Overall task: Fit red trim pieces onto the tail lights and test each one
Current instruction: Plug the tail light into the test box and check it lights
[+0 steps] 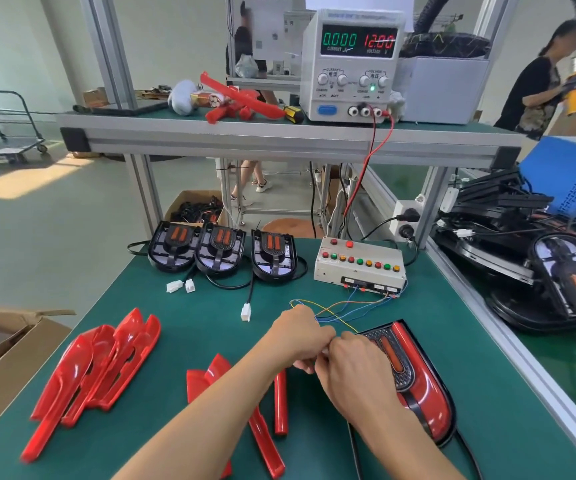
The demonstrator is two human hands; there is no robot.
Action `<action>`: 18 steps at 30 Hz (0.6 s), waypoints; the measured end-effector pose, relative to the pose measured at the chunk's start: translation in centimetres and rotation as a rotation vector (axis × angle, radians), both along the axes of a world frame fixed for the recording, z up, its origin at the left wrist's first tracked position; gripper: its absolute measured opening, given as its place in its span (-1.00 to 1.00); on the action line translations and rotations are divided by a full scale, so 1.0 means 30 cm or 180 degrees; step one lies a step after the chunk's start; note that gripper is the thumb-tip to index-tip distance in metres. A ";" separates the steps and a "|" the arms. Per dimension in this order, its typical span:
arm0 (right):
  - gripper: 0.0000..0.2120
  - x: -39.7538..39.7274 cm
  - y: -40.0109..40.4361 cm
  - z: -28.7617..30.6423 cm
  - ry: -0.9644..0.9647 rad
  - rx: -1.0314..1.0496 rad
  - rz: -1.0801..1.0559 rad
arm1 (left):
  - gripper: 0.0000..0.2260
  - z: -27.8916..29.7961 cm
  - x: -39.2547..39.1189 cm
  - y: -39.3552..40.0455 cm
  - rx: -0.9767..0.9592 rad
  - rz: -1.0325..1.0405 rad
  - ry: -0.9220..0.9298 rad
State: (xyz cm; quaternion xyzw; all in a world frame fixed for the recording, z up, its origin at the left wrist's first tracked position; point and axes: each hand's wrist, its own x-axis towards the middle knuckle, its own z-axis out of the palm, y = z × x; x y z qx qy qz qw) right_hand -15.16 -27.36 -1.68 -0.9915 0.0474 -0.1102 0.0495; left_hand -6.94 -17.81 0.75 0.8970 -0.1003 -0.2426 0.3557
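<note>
On a green workbench (182,341), a stack of red trim pieces (96,372) lies at the left, with three untrimmed tail lights (222,254) in a row behind. At centre, the left hand (298,337) and right hand (352,372) meet knuckle to knuckle, fingers curled, pinching something small and hidden between them, near thin coloured wires (342,311) from a button test box (359,266). Beside the right hand lies a tail light with red trim fitted (418,386).

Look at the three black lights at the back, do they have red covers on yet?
No, the three black lights sit bare, while the red covers lie stacked on the mat nearer the person.
</note>
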 end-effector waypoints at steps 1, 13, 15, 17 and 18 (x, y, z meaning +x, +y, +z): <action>-0.71 0.003 -0.006 -0.001 0.0062 0.0028 0.0038 | -0.74 -0.002 -0.002 -0.003 -0.0050 0.0011 0.0083; -0.75 0.027 -0.023 0.039 0.0411 -0.0149 0.0335 | -0.84 -0.001 -0.016 -0.021 -0.0248 0.0368 -0.0127; -0.77 0.025 -0.022 0.045 0.0464 -0.0144 0.0345 | -0.84 -0.011 -0.016 -0.023 -0.0296 0.0434 -0.0126; -0.77 0.023 -0.022 0.047 0.0501 -0.0130 0.0366 | -0.83 -0.017 -0.015 -0.023 -0.0311 0.0441 -0.0119; -0.76 0.022 -0.022 0.048 0.0503 -0.0118 0.0364 | -0.83 -0.018 -0.014 -0.024 -0.0321 0.0451 -0.0108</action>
